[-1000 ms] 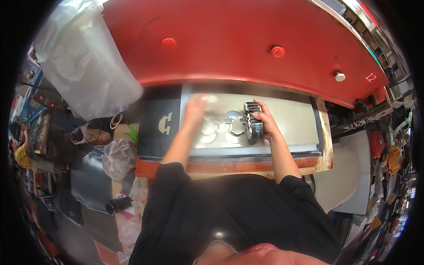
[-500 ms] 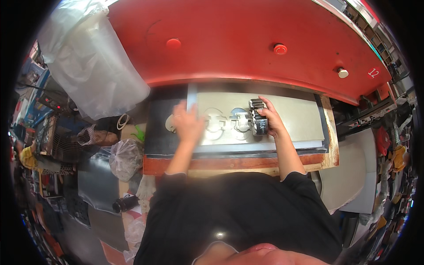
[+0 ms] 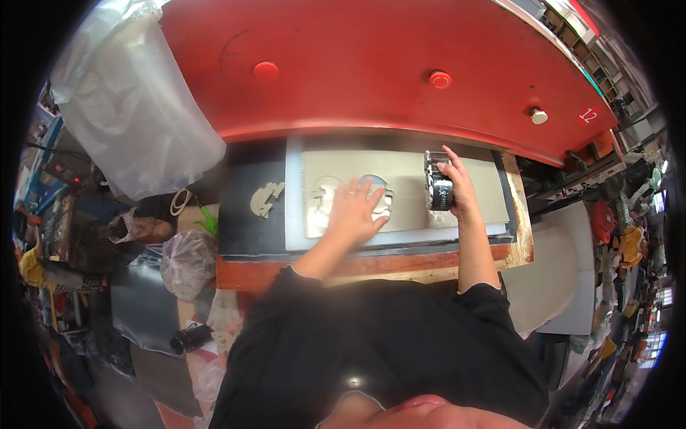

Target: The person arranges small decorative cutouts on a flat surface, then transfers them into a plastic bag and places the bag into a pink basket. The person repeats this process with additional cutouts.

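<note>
My right hand (image 3: 461, 187) grips a black cutting die (image 3: 437, 182) with a pale, toothed-looking edge, standing on its side over the beige sheet (image 3: 479, 186). My left hand (image 3: 352, 217) lies palm down on that sheet with its fingers spread, among cut-out curved openings (image 3: 375, 187). Part of the openings is hidden under the left fingers. To the left, a loose beige cut piece (image 3: 266, 200) with notched curves rests on the black mat (image 3: 246, 232). A whitish board (image 3: 294, 193) shows beneath the sheet.
A large red machine panel (image 3: 343, 79) with knobs rises just beyond the worktable's wooden edge (image 3: 522, 250). A translucent plastic bag (image 3: 143, 114) hangs at the far left. Lower left are a smaller clear bag (image 3: 187, 264) and a black cylinder (image 3: 191, 337); large sheets (image 3: 543, 264) stand at right.
My left hand has moved right from beside the loose cut piece onto the sheet. My right hand has shifted the die rightward, away from the cut openings. The whole view has shifted slightly.
</note>
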Motion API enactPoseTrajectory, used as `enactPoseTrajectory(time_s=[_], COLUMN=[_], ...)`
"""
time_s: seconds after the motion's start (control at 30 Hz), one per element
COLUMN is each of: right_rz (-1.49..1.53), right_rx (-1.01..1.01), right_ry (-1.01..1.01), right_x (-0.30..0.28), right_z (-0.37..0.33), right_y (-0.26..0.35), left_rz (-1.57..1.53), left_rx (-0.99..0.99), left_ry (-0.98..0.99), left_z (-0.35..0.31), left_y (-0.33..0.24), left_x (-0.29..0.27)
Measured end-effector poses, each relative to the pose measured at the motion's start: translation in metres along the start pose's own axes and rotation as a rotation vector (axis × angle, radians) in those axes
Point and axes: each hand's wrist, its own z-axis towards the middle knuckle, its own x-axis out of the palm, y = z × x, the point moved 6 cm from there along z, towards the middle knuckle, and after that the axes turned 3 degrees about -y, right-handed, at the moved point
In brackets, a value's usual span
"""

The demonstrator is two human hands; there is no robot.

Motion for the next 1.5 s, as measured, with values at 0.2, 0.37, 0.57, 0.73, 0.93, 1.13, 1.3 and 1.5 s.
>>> enactPoseTrajectory(time_s=[0.2, 0.37, 0.57, 0.73, 0.93, 1.13, 1.3, 1.5], right_rz=[-1.415, -1.624, -1.594, -1.628, -1.226, -1.369, -1.376, -1.333], right_rx=[-0.285, -0.364, -0.357, -0.34, -0.799, -0.938, -0.993, -0.847], right_ry=[-0.107, -0.161, -0.141, -0.139, -0.299, -0.049, -0.034, -0.113], right_x=[0.026, 0.043, 0.046, 0.037, -0.014, -0.019, -0.022, -0.024], right_z=[-0.009, -0.016, -0.019, -0.014, -0.083, -0.146, -0.097, -0.015], right_y=[-0.008, -0.018, -0.013, -0.02, -0.011, -0.088, -0.097, -0.046], left_rz=[0.01, -0.011, -0.008, -0.002, -0.029, -0.028, 0.08, -0.092], left_rx=[-0.005, 0.001, 0.008, 0.01, 0.06, 0.146, 0.458, 0.22], left_ry=[-0.087, -0.129, -0.13, -0.117, -0.164, -0.332, -0.129, -0.2], left_z=[-0.006, -0.008, -0.007, -0.007, -0.005, 0.006, -0.014, -0.01], left_y=[-0.001, 0.0, -0.001, -0.001, -0.001, 0.004, -0.02, -0.017], left_x=[-0.002, -0.005, -0.006, -0.004, -0.008, -0.016, 0.006, 0.029])
